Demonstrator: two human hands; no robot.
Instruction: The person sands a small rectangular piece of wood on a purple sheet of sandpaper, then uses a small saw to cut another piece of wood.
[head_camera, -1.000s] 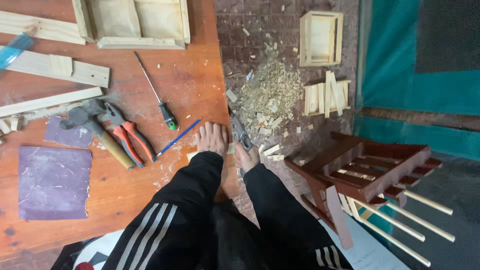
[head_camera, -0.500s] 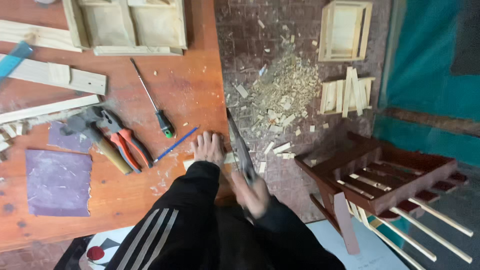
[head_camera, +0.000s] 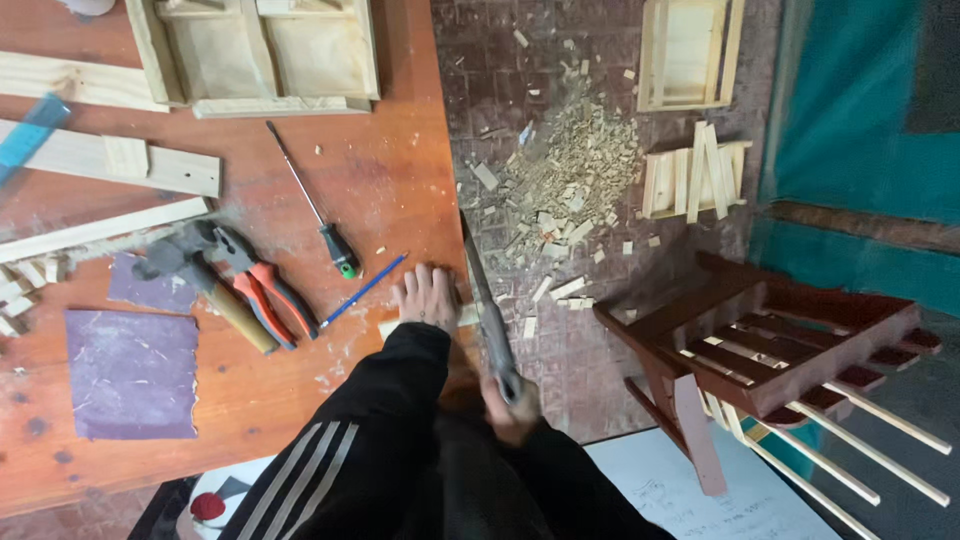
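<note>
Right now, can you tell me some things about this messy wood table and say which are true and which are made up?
1. The left hand presses flat on a small strip of wood at the table edge. True.
2. The right hand grips a hammer. False: it grips the handle of a hand saw, whose blade lies along the table edge beside the left hand.
3. Red-handled pliers lie on the table. True.
4. The wood scraps are piled on the table. False: they lie on the brick floor next to it.
5. The blue pencil is in the left hand. False: it lies on the table just beside that hand.
</note>
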